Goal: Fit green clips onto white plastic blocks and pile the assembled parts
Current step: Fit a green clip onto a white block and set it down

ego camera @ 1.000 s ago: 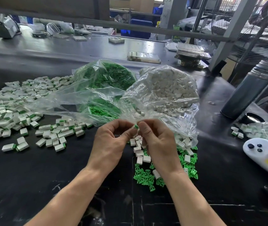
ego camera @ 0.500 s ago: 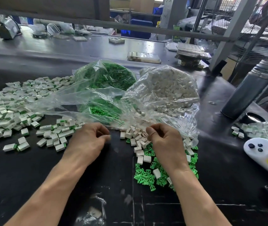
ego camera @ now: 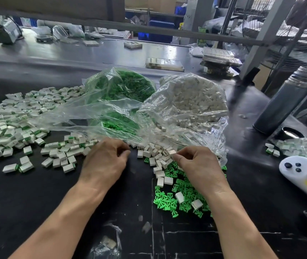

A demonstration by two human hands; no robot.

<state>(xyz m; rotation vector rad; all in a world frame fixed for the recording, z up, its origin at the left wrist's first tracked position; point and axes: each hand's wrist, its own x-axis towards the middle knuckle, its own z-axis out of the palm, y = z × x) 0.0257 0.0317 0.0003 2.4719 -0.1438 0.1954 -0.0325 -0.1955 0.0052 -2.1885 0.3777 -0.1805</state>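
white block point(ego camera: 171, 152) in right grip point(ego camera: 198, 164)

The block point(ego camera: 171, 152) at my fingertips is white plastic, smooth and a little shiny. The clips point(ego camera: 169, 200) are bright green plastic. Both bags point(ego camera: 186, 105) are thin clear film, wrinkled and glossy. The table point(ego camera: 37, 199) is black, matt, scratched. The flask point(ego camera: 285, 101) looks like brushed metal.

Hands parted, right hand point(ego camera: 198, 165) now pinching a white block point(ego camera: 171, 152), left hand point(ego camera: 105, 161) lowered
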